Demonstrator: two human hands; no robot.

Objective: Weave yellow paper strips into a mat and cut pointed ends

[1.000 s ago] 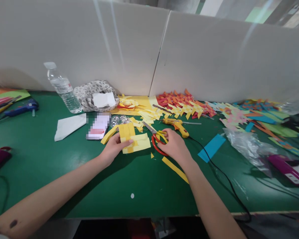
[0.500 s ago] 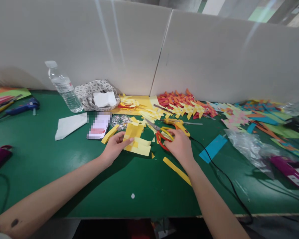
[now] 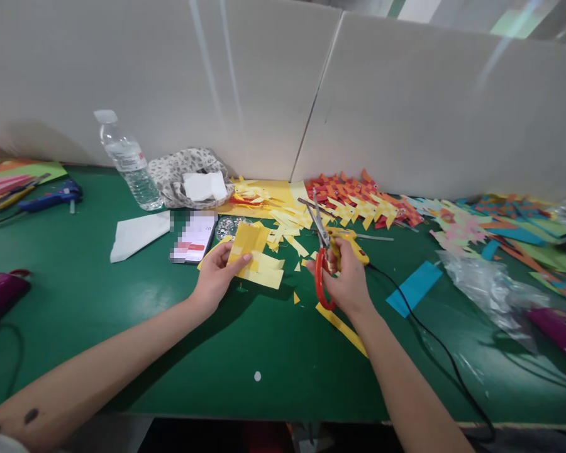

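My right hand, fingers curled round the scissors, has swung their blades up, away from the paper that my left hand pinches above the table, so cutting seems paused.

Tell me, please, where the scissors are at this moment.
In the head view, the scissors are just right of centre, in the right hand, blades pointing toward the partition. The yellow paper in the left hand is to their left.
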